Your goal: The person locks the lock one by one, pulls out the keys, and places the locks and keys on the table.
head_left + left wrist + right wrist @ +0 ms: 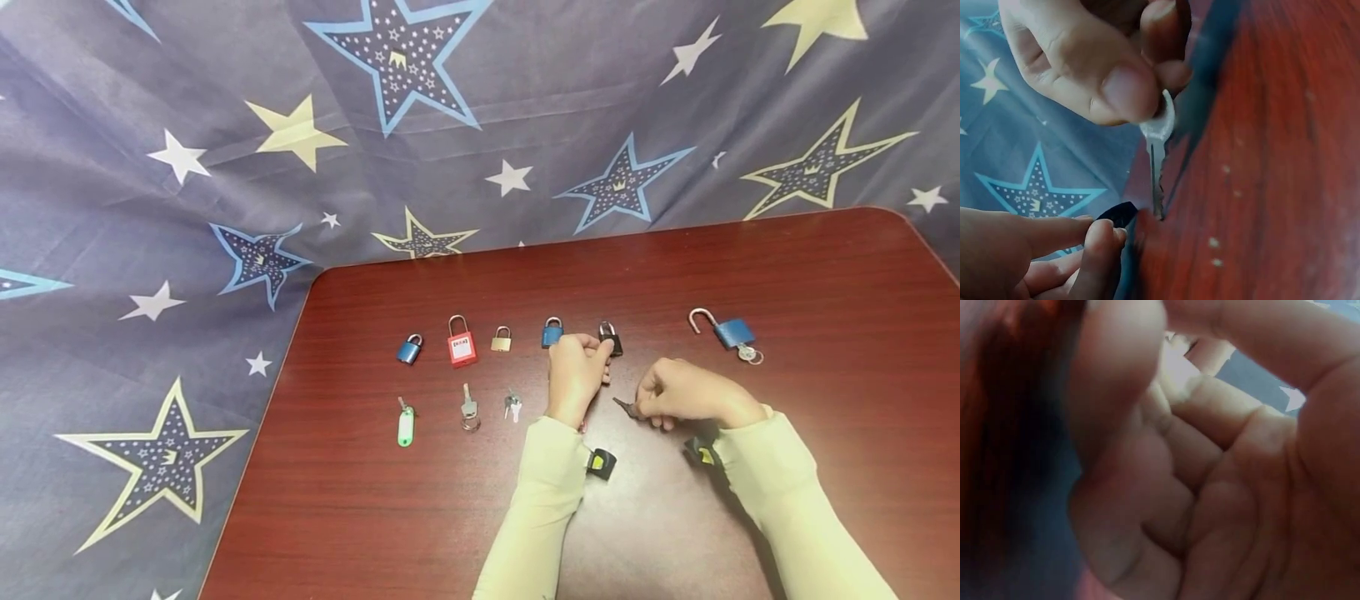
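Observation:
In the head view my left hand (579, 375) pinches the lower part of a small black padlock (613, 342) lying on the table. The left wrist view shows the black padlock body (1121, 214) between the left thumb and fingers. To the right, my right hand (684, 392) holds a key (624, 407) by its head, its blade pointing toward the left hand. That silvery, notched blade shows plainly in the left wrist view, apart from the padlock. Only curled fingers and the palm of my right hand (1210, 481) fill the right wrist view; the key is hidden there.
Left of the black padlock stand a blue padlock (552, 332), a brass padlock (501, 339), a red padlock (462, 350) and a smaller blue padlock (410, 349). Nearer lie small keys (513, 406), a ringed key (469, 408) and a green-tagged key (406, 425). An opened blue padlock (733, 333) lies right.

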The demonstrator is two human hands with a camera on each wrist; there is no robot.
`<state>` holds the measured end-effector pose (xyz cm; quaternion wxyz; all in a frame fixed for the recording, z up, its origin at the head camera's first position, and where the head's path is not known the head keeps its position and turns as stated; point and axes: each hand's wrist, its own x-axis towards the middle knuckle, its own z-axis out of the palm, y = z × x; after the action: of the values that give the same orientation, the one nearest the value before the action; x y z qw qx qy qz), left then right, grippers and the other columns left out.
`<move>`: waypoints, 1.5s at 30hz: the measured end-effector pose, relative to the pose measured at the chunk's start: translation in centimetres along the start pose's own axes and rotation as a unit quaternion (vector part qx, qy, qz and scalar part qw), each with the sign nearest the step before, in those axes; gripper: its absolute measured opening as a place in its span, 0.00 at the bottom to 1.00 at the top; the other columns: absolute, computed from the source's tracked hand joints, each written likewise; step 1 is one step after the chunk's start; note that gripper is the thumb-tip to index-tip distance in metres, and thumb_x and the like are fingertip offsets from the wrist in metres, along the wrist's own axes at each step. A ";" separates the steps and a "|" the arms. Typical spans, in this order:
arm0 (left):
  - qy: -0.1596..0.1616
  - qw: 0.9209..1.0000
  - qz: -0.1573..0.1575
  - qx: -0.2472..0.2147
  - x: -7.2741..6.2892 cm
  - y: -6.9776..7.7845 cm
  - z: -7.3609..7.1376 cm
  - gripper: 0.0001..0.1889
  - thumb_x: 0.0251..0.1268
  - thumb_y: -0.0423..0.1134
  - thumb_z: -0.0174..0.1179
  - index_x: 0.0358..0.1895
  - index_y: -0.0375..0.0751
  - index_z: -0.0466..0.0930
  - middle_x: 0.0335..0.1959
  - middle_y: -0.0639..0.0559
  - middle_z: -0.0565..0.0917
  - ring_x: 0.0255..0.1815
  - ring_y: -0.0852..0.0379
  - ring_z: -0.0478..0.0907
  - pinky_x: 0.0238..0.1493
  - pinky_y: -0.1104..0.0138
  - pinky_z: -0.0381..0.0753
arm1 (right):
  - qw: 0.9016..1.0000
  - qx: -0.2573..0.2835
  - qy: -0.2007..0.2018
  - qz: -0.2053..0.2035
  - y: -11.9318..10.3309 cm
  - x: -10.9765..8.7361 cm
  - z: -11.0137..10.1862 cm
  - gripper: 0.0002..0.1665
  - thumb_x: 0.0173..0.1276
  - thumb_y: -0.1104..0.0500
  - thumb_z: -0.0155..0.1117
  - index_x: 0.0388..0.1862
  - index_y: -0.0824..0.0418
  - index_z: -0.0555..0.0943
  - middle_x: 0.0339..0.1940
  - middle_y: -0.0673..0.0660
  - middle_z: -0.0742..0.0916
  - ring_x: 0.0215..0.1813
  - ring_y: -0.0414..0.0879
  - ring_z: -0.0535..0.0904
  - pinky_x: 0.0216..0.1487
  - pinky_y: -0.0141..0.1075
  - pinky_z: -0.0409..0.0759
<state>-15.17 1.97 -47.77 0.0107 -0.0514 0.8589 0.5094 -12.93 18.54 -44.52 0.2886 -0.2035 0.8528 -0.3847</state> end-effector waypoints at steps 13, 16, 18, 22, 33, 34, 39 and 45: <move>0.003 0.998 -0.024 -0.055 0.3 0.0 0.3 0.12 0.67 0.38 0.65 0.37 0.29 0.87 0.22 0.44 0.88 0.19 0.53 0.86 0.21 0.74 0.82 | 1.000 -0.007 -0.001 0.008 0.3 -0.1 0.2 0.14 0.60 0.60 0.70 0.17 0.61 0.80 0.11 0.47 0.80 0.15 0.37 0.75 0.18 0.28 0.71; 0.004 0.997 -0.028 -0.078 0.2 0.2 0.1 0.11 0.64 0.35 0.66 0.40 0.26 0.86 0.24 0.42 0.88 0.22 0.50 0.87 0.21 0.72 0.83 | 1.000 -0.007 -0.004 0.006 0.3 -0.2 0.0 0.16 0.60 0.57 0.72 0.16 0.61 0.80 0.10 0.48 0.80 0.15 0.38 0.75 0.19 0.28 0.71; 0.005 0.996 -0.033 -0.084 0.1 0.3 0.0 0.11 0.63 0.33 0.66 0.41 0.25 0.86 0.25 0.42 0.88 0.22 0.49 0.87 0.21 0.72 0.83 | 1.000 -0.007 0.005 -0.001 0.2 -0.4 -0.1 0.16 0.61 0.55 0.72 0.18 0.60 0.80 0.11 0.47 0.80 0.16 0.39 0.76 0.20 0.29 0.72; 0.003 0.997 -0.036 -0.066 -0.3 0.2 -0.2 0.11 0.62 0.31 0.66 0.43 0.26 0.85 0.25 0.44 0.89 0.22 0.50 0.87 0.21 0.74 0.82 | 0.998 -0.019 0.062 -0.002 0.3 -0.8 -0.6 0.16 0.64 0.53 0.70 0.19 0.58 0.81 0.15 0.47 0.80 0.19 0.39 0.75 0.22 0.30 0.72; 0.018 0.999 0.035 -0.016 -1.6 1.9 0.4 0.13 0.63 0.32 0.66 0.48 0.29 0.85 0.25 0.47 0.89 0.15 0.55 0.84 0.16 0.77 0.76 | 0.981 -0.058 0.185 -0.013 1.1 -3.2 -3.3 0.09 0.68 0.54 0.67 0.30 0.57 0.84 0.22 0.48 0.84 0.25 0.36 0.76 0.31 0.31 0.74; 0.016 0.999 0.041 -0.014 -1.8 2.2 0.6 0.13 0.63 0.32 0.66 0.49 0.28 0.84 0.26 0.47 0.89 0.14 0.56 0.83 0.15 0.77 0.76 | 0.978 -0.066 0.197 -0.012 1.1 -3.4 -3.5 0.09 0.68 0.54 0.67 0.30 0.57 0.84 0.22 0.47 0.85 0.26 0.36 0.76 0.32 0.31 0.74; 0.004 0.998 0.054 -0.019 -2.4 3.2 1.9 0.14 0.63 0.33 0.66 0.50 0.30 0.84 0.28 0.49 0.90 0.15 0.56 0.84 0.15 0.79 0.74 | 0.964 -0.087 0.250 0.016 1.5 -4.2 -4.6 0.09 0.66 0.52 0.69 0.31 0.55 0.85 0.26 0.47 0.85 0.30 0.35 0.76 0.35 0.32 0.73; -0.004 0.997 0.065 -0.045 -2.4 3.8 3.1 0.12 0.64 0.34 0.66 0.49 0.33 0.85 0.29 0.49 0.90 0.19 0.57 0.86 0.19 0.80 0.76 | 0.953 -0.083 0.287 0.048 2.4 -4.9 -5.6 0.12 0.67 0.49 0.68 0.34 0.57 0.85 0.27 0.50 0.87 0.30 0.36 0.78 0.35 0.33 0.74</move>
<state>-13.27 6.69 -45.73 -0.0218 0.0061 0.8368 0.5470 -13.19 25.78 -41.75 0.0318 -0.0664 0.9375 -0.3402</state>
